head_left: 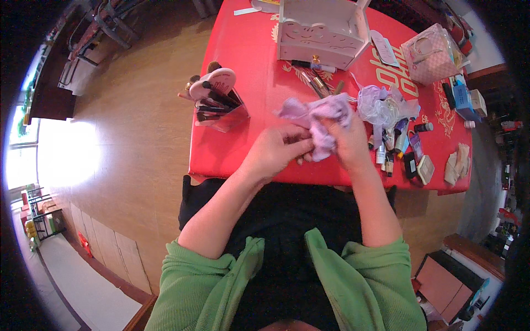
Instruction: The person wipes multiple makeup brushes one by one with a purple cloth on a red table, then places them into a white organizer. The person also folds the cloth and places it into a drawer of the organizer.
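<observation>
A crumpled lilac cloth (322,114), soft and fuzzy-looking, is bunched up above the near edge of the red-covered table (265,55). My right hand (351,142) grips its right side, thumb on top. My left hand (279,150) pinches at its lower left, with the fingertips partly hidden by the folds. Just beyond the cloth lie slim makeup pencils or brushes (313,84). Right of my right hand sits a pile of pale lilac lace and ribbon (381,105), with several small cosmetic bottles and tubes (381,154) below it.
A clear pink-tinted holder (234,117) full of makeup brushes stands at left. At the back is a white carved organizer (323,44) with a drawer; a pink checked box (430,52) stands right of it. A compact (425,169) and beige cloth (457,164) lie near the right edge.
</observation>
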Motion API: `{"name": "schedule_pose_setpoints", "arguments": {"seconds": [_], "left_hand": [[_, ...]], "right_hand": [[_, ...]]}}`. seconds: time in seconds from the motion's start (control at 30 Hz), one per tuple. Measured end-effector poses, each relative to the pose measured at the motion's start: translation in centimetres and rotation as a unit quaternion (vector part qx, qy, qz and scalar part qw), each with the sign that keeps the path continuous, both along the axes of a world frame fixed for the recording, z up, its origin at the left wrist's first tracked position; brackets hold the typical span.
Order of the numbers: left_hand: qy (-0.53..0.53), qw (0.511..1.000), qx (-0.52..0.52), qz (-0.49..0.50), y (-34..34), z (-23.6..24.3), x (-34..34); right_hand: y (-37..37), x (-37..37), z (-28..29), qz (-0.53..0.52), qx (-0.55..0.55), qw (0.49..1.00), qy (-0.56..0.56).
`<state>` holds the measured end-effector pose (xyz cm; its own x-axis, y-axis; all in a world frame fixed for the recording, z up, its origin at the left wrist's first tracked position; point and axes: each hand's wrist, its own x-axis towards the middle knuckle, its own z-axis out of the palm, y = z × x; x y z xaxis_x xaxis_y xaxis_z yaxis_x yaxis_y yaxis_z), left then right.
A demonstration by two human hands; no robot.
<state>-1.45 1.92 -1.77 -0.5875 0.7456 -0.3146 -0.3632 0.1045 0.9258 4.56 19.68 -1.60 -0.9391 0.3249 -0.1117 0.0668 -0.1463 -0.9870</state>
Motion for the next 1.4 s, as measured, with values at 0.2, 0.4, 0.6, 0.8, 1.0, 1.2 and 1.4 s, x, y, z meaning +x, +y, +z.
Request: {"name": "schedule_pose_setpoints", "arguments": {"seconds": [0.2, 0.4, 0.6, 0.8, 1.0, 1.2, 1.4], "left_hand": [[0.266, 0.952, -0.109, 0.104, 0.1, 0.2, -0.1], [0.275, 0.955, -0.1, 0.041, 0.2, 0.1, 0.3], [0.142, 0.988, -0.031, -0.055, 0.2, -0.4, 0.5], [-0.011, 0.995, 0.006, -0.102, 0.2, -0.1, 0.8], [-0.016, 0.997, 0.005, -0.077, 0.4, -0.3, 0.8], [0.073, 0.995, -0.053, -0.046, 0.4, -0.3, 0.9], [0.16, 0.984, -0.073, -0.025, 0.3, -0.5, 0.4]], "right_hand": [[-2.1, 0.3, 0.0, 0.01, 0.162, 0.986, 0.042], [-0.5, 0.1, 0.4, -0.074, 0.184, 0.978, 0.061], [2.2, 0.0, 0.7, -0.126, 0.102, 0.983, 0.082], [2.8, 0.0, 0.1, -0.06, -0.183, 0.978, 0.085], [2.8, 0.1, -0.3, -0.043, -0.191, 0.978, 0.069], [2.0, 0.1, -0.3, -0.096, -0.094, 0.987, 0.09], [0.1, 0.3, -0.7, -0.026, -0.017, 0.998, 0.05]]}}
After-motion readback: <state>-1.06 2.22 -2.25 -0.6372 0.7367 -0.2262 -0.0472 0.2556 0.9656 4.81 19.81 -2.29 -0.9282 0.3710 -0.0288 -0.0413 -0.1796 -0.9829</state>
